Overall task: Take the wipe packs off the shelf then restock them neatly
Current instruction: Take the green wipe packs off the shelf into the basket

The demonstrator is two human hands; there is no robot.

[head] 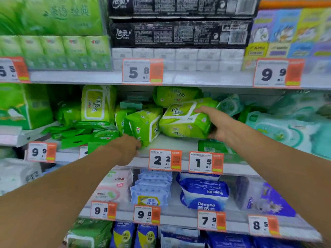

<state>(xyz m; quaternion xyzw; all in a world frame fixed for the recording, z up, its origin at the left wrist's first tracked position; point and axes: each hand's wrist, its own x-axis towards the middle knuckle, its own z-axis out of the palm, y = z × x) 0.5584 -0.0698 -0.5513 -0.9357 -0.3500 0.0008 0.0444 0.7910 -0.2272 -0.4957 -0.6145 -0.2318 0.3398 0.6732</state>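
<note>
Above price tags "2.2" [165, 160] and "1.5" [206, 162], right hand [217, 125] grip around "99.9" green wipe pack [186, 119]; left hand [128, 146] grip unclear.

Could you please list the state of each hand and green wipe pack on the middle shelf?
Right hand: grips the end of a large green wipe pack, which lies tilted.
Left hand: touches a smaller green wipe pack leaning on its side; grip unclear.
Upright green wipe pack: standing, untouched.
Rear green wipe pack: lying on top, upside down.

Right hand [217, 123] holds a green wipe pack [186, 120]; left hand [128, 146] seemingly touches another pack [145, 125].
</note>
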